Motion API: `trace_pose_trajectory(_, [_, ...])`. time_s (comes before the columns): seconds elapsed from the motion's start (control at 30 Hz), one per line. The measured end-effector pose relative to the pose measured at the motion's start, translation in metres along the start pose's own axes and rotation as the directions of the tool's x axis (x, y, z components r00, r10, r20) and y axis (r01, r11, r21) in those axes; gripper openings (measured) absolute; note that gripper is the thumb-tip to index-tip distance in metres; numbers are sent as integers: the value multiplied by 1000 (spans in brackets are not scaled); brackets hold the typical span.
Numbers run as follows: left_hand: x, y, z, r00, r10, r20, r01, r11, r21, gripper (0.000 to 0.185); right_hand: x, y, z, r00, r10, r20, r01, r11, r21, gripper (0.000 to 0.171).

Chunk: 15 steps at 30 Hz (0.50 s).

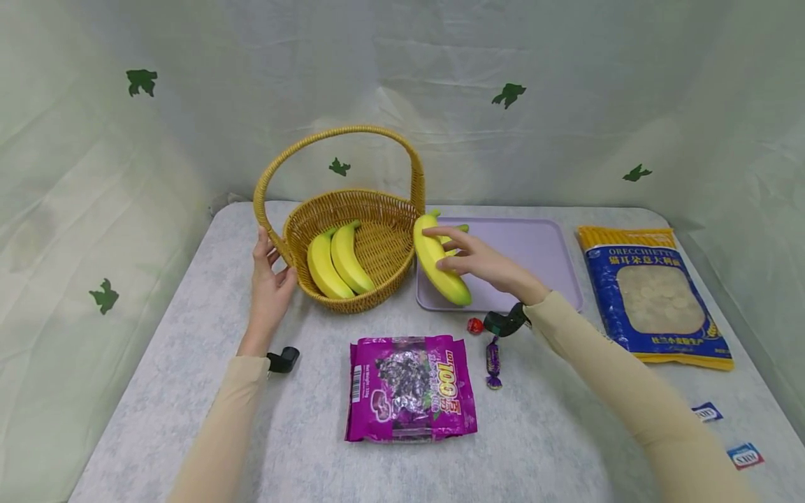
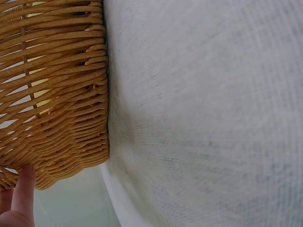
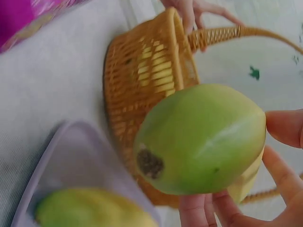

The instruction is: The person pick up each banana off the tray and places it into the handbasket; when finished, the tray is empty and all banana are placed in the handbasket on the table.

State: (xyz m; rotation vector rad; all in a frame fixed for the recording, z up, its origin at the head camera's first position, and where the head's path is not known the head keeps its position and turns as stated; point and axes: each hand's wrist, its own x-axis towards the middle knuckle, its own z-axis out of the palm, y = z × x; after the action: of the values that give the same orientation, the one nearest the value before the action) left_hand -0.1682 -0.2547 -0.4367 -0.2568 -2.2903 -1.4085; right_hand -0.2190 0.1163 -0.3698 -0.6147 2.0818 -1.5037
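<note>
A wicker basket (image 1: 383, 241) with a tall handle stands on the table, with two yellow bananas (image 1: 336, 264) lying inside it. My left hand (image 1: 274, 260) grips the basket's left rim at the foot of the handle; a fingertip (image 2: 23, 189) shows against the woven basket wall (image 2: 52, 94). My right hand (image 1: 443, 251) holds a third banana (image 1: 440, 269) just right of the basket, over the left edge of a lilac tray (image 1: 534, 244). The right wrist view shows that held banana (image 3: 203, 139) end-on between my fingers (image 3: 284, 127). Another banana (image 3: 90, 210) lies on the tray (image 3: 71, 151) beneath.
A purple candy bag (image 1: 411, 388) lies in front of the basket, with a wrapped purple sweet (image 1: 493, 362) and a red sweet (image 1: 474, 325) beside it. A blue and yellow pasta bag (image 1: 657, 297) lies at the right. Two small packets (image 1: 707, 412) sit near the front right edge.
</note>
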Motion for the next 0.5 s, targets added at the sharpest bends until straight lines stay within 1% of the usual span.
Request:
trace_pose_trajectory(0.1, [0,0,1,1000,2,1,-2,1000,1,84,6,-6,9,999,-31,20,31,1000,-4,58])
trace_pose_trajectory(0.23, [-1,-1,1,1000,12,0,-12,1000,-4,84,17,-13,19,997,-66,31,67,997,-39,58])
trace_pose_trajectory(0.33, [0,-2,1,1000,20,0,-20,1000,-12,84,26,-18,26,996,-77,34,79,996,-49,57])
trace_pose_trajectory(0.5, [0,-2,1,1000,26,-2,-26,1000,-12,84,45,-29,35,996,-75,39,76,996,-35,57])
